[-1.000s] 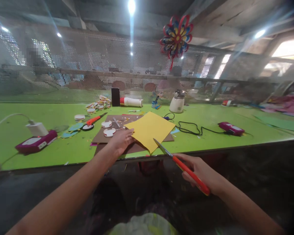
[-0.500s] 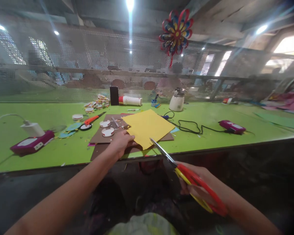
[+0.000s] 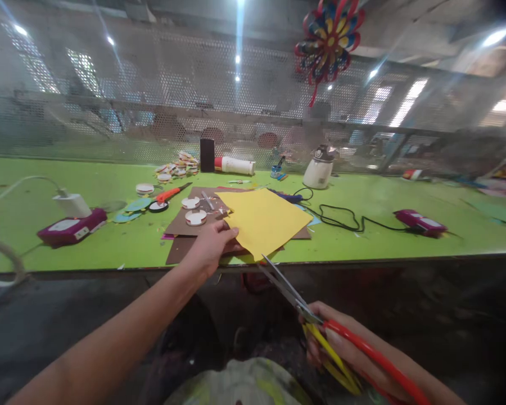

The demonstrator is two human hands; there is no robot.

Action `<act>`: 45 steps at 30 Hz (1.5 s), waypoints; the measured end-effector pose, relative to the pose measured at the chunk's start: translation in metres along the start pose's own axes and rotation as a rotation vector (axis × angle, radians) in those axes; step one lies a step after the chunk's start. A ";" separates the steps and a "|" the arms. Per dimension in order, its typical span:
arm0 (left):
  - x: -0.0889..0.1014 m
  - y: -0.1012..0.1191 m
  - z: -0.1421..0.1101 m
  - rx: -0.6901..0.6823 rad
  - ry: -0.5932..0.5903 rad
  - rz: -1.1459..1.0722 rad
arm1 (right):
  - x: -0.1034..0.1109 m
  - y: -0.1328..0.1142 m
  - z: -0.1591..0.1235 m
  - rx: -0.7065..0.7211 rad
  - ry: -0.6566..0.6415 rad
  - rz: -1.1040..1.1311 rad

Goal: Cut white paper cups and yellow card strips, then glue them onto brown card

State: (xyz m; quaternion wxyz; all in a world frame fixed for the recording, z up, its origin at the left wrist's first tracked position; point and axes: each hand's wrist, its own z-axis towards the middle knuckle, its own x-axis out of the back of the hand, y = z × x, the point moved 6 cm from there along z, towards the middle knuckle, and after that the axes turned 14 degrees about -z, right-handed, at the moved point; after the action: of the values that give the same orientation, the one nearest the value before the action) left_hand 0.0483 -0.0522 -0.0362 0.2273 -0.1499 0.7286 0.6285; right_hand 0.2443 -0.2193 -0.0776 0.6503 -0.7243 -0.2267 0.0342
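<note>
My left hand (image 3: 217,242) pinches the left edge of a yellow sheet of paper (image 3: 270,216), thumb on top. The sheet is tilted with one corner toward me, over brown sheets (image 3: 189,247) on the green table. In my right hand (image 3: 324,332) is a pair of scissors (image 3: 312,320) with one red and one yellow handle. The scissors' blades are parted, and their tips are close to the sheet's near corner; whether they touch it I cannot tell. White round discs (image 3: 195,217) lie on the brown sheet to the left of the yellow paper.
An orange-handled cutter (image 3: 168,194) and blue paper circles (image 3: 129,214) lie to the left. Purple power boxes (image 3: 72,226) sit at both sides, a black cord (image 3: 341,218) running from the right one. Behind stand a white jug (image 3: 319,169), a white bottle on its side (image 3: 236,165) and piled discs (image 3: 179,166).
The scissors have opened, and their tips have shifted from over the paper to just off its near corner. My left hand keeps its hold on the sheet. The whole view has shifted slightly.
</note>
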 end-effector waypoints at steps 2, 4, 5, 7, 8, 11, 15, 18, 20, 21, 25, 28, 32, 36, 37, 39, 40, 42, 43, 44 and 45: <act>0.002 0.001 -0.004 -0.022 -0.001 0.026 | -0.004 -0.004 0.004 0.012 0.006 -0.015; 0.005 0.001 -0.007 -0.044 0.000 0.052 | -0.008 -0.007 0.008 0.022 0.009 -0.007; 0.007 0.001 -0.009 -0.053 0.001 0.064 | -0.010 -0.008 0.010 0.028 0.010 0.007; 0.011 0.001 -0.013 -0.077 0.006 0.089 | -0.014 -0.008 0.016 0.044 0.016 0.026; 0.012 0.001 -0.016 -0.089 0.006 0.103 | -0.017 -0.008 0.018 0.052 0.015 0.026; 0.016 0.001 -0.025 -0.107 -0.019 0.127 | -0.024 -0.008 0.023 0.057 0.003 0.008; 0.025 0.001 -0.035 -0.113 -0.029 0.149 | -0.032 -0.014 0.024 0.074 -0.007 -0.014; 0.031 0.003 -0.039 -0.135 -0.007 0.195 | -0.037 -0.014 0.024 0.050 -0.012 -0.017; 0.032 0.004 -0.039 -0.130 -0.011 0.210 | -0.041 -0.014 0.025 0.028 -0.026 0.021; 0.031 0.004 -0.039 -0.127 -0.014 0.212 | -0.042 -0.015 0.025 0.030 -0.027 0.029; 0.027 0.005 -0.042 -0.138 -0.003 0.266 | -0.047 -0.022 0.026 0.085 -0.014 -0.045; 0.026 0.002 -0.048 -0.131 -0.010 0.284 | -0.050 -0.014 0.030 0.104 -0.004 -0.056; 0.027 -0.001 -0.055 -0.143 -0.030 0.257 | -0.053 0.018 0.039 0.056 0.043 -0.043; 0.028 -0.001 -0.058 -0.146 -0.040 0.237 | -0.055 0.022 0.038 0.053 0.054 -0.036; 0.028 -0.001 -0.058 -0.149 -0.041 0.235 | -0.055 0.015 0.036 0.061 0.052 -0.049; 0.028 -0.002 -0.057 -0.153 -0.040 0.232 | -0.055 0.001 0.032 0.046 0.039 -0.067; 0.028 -0.002 -0.057 -0.154 -0.041 0.232 | -0.055 -0.005 0.030 0.037 0.043 -0.065; 0.028 -0.003 -0.057 -0.156 -0.048 0.240 | -0.055 -0.015 0.028 0.023 0.043 -0.036; 0.029 -0.003 -0.057 -0.157 -0.048 0.244 | -0.056 -0.017 0.028 0.022 0.043 -0.023; 0.029 -0.003 -0.058 -0.157 -0.044 0.248 | -0.057 -0.018 0.029 0.023 0.041 -0.010; 0.030 -0.003 -0.058 -0.157 -0.042 0.250 | -0.058 -0.018 0.030 0.024 0.042 -0.004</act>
State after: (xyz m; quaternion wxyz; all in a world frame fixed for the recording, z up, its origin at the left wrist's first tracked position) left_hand 0.0166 -0.1078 -0.0484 0.1498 -0.0621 0.6854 0.7099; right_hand 0.1773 -0.2121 -0.0794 0.6637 -0.7163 -0.2143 0.0205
